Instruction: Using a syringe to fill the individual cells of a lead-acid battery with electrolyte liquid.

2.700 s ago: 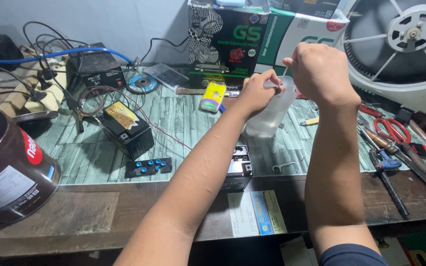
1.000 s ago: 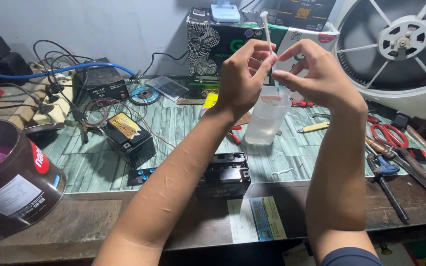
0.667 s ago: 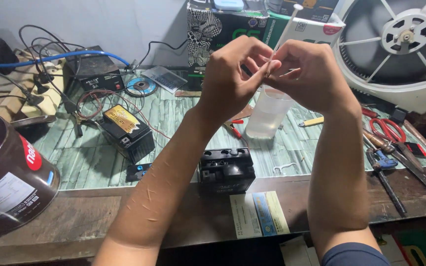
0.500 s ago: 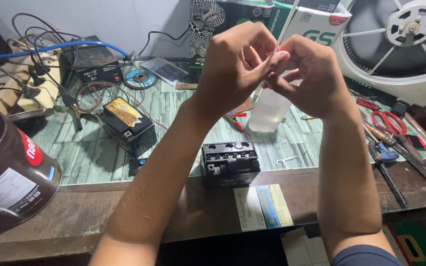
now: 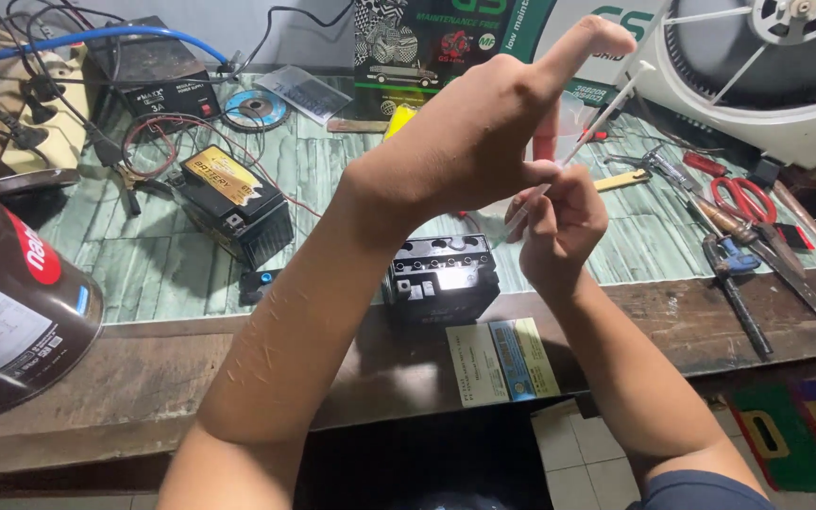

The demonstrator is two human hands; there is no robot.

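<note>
Both hands are up over the surface (image 5: 191,283), close together, w/ a thin white tube (image 5: 606,104) between them. Right hand (image 5: 559,227) is curled nearly closed, fingers pinched round the lower part of the tube; the tube slants up and to the right from that grip, its far end free in the air in front of the big white fan (image 5: 767,66). Left hand (image 5: 479,142) is mostly folded, thumb side touching the right hand at the tube, but its index finger (image 5: 578,47) sticks out straight, pointing up and right. Can't tell whether the left fingers actually grip the tube or just rest on it.

Directly below the hands sits a small black battery (image 5: 441,279), top open w/ a row of fill holes, near the front edge of the green patterned mat. Just in front of it lies a folded paper leaflet (image 5: 502,364) on bare wood.

To the left, a second black battery w/ a yellow label (image 5: 233,203), red wires looping off it toward a black charger box (image 5: 153,71) at the back. A dark brown tin (image 5: 11,302) stands at the far left edge. On the right lie red-handled scissors (image 5: 743,203) and several screwdrivers (image 5: 734,297), well apart from the hands. Green and black cartons (image 5: 427,38) stand against the back wall.
</note>
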